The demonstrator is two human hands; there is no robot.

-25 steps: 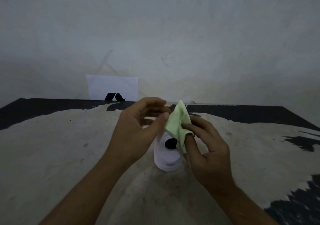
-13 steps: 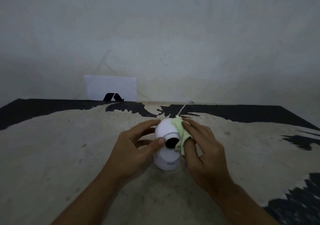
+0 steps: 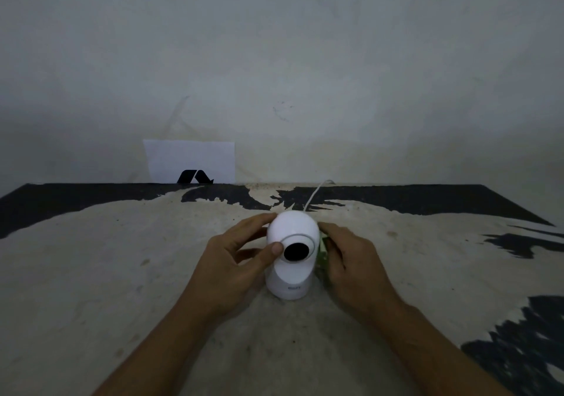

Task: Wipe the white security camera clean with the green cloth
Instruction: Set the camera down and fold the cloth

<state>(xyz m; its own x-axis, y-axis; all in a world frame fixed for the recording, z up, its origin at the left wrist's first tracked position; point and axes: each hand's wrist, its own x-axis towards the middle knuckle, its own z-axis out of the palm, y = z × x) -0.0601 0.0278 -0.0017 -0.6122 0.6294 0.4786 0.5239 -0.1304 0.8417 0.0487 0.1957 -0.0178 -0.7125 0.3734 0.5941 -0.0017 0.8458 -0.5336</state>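
Observation:
The white security camera (image 3: pixel 290 276) stands upright on the worn table (image 3: pixel 122 273), its round head and black lens facing me. My left hand (image 3: pixel 235 258) grips the head from the left, thumb beside the lens and fingers behind the dome. My right hand (image 3: pixel 351 258) presses the green cloth (image 3: pixel 322 250) against the right side of the head. Only a small crumpled strip of cloth shows between palm and camera.
A thin white cable (image 3: pixel 316 194) runs from behind the camera to the table's back edge. A white card with a black logo (image 3: pixel 190 162) leans on the wall at the back left. The tabletop is pale with black worn patches.
The cloth has gone from above and in front of the lens down to the camera's right side. My left hand let go of the cloth and took hold of the camera's head.

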